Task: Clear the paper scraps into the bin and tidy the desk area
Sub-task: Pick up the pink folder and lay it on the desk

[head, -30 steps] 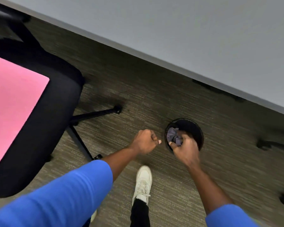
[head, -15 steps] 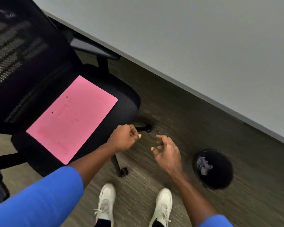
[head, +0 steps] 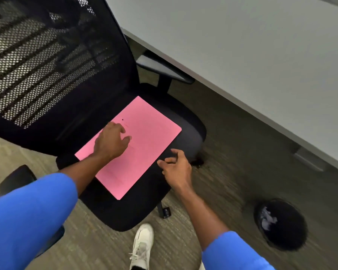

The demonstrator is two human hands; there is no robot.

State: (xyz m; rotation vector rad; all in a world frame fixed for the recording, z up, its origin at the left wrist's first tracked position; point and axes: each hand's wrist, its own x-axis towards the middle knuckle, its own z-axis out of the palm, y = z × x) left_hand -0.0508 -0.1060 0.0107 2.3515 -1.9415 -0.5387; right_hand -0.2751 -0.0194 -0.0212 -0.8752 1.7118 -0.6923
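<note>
Far left of the frame, my left sleeve (head: 27,217) fills the lower corner, blue, with a black armrest (head: 18,178) showing just above it. The chair's mesh back (head: 47,61) takes up the upper left. On the black seat (head: 129,213) in the centre lies a pink sheet (head: 144,145), flat, its long side running from lower left to upper right.

My left hand (head: 110,142) is over the sheet's left half, palm down, fingers loosely spread and pointing right; I cannot tell whether the fingertips press on the paper or just hover above it. It holds nothing.

Right of it, my right hand (head: 176,168) sits at the sheet's lower right edge, over the seat, fingers half curled and apart, thumb near that edge but not gripping it as far as I can see. It is empty too.

Below centre, one white shoe (head: 141,246) stands on the carpet (head: 232,162). The second armrest (head: 162,70) pokes out just under the grey counter (head: 252,55), which crosses the upper right.

In the lower right, well apart from the chair, the round black bin (head: 287,230) stands on the carpet with crumpled scraps (head: 267,219) inside, against its left wall.
</note>
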